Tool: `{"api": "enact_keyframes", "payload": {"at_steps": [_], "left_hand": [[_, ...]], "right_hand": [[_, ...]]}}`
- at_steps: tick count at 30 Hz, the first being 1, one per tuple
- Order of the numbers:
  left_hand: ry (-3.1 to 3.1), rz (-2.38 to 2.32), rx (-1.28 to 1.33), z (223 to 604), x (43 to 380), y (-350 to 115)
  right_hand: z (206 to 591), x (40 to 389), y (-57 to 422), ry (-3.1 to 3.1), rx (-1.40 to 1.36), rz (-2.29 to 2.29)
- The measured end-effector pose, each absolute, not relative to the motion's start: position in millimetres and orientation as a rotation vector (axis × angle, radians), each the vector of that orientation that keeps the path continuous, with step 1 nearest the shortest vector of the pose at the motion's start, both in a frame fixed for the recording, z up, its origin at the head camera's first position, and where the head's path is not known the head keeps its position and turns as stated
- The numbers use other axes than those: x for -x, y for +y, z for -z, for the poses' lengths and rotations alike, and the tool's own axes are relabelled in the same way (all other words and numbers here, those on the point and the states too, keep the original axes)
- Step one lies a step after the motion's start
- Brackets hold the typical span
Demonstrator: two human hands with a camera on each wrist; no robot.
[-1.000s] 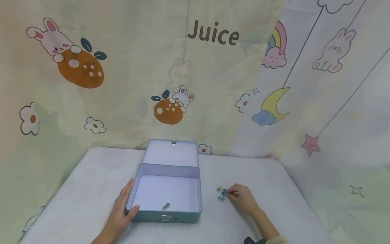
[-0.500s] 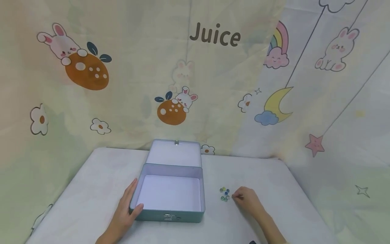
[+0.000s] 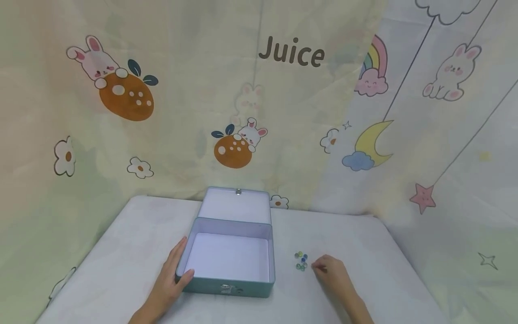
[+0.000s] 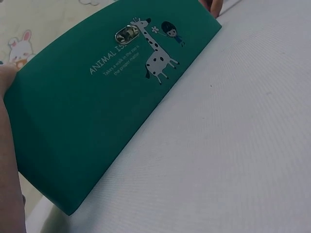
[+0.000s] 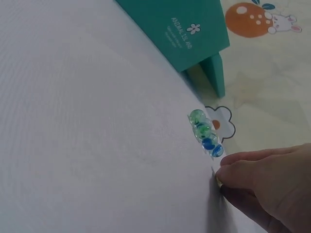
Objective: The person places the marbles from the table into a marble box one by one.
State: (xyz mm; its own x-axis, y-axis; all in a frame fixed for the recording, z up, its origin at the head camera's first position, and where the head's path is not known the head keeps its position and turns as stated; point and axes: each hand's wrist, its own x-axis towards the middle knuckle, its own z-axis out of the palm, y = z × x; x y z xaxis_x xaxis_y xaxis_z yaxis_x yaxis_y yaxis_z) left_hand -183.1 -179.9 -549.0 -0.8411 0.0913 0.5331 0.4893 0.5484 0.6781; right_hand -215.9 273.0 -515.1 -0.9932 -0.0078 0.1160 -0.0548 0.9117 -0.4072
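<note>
A green tin box [image 3: 251, 289], its lid [image 3: 238, 206] tipped back, stands on the white table. My left hand [image 3: 167, 280] holds its front left corner, the fingers along the left wall and the thumb over the front rim. The inside floor shows bare; the strip behind the front wall is hidden. Right of the box lies a cluster of several glass marbles [image 3: 303, 260], green, blue and yellowish. Just right of them my right hand [image 3: 332, 273] has thumb and fingertips together near the table. In the right wrist view a small glassy glint, seemingly a marble [image 5: 219, 183], shows between its fingertips.
The white table [image 3: 360, 238] reaches back to a printed cloth [image 3: 178, 90] with rabbits, flowers and the word Juice. A metal clasp [image 4: 127, 34] sits on the box's printed front.
My right hand has drawn back from the marble cluster, slightly right and toward me. The two marbles visible inside the box are out of sight now. My left hand stays at the box corner.
</note>
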Motion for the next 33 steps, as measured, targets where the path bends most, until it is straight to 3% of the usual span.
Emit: {"api": "enact_keyframes", "payload": {"at_steps": [20,33], "left_hand": [[-2.359,1.184,0.447,548.4,181.5,-179.0],[-2.377,1.203,0.457,545.1,181.6,-178.7]], "right_hand": [[537.1,218.9,280.2,-2.902,0.040,-0.752],[521.0,222.7,280.1,-2.932,-0.046,-0.803]]}}
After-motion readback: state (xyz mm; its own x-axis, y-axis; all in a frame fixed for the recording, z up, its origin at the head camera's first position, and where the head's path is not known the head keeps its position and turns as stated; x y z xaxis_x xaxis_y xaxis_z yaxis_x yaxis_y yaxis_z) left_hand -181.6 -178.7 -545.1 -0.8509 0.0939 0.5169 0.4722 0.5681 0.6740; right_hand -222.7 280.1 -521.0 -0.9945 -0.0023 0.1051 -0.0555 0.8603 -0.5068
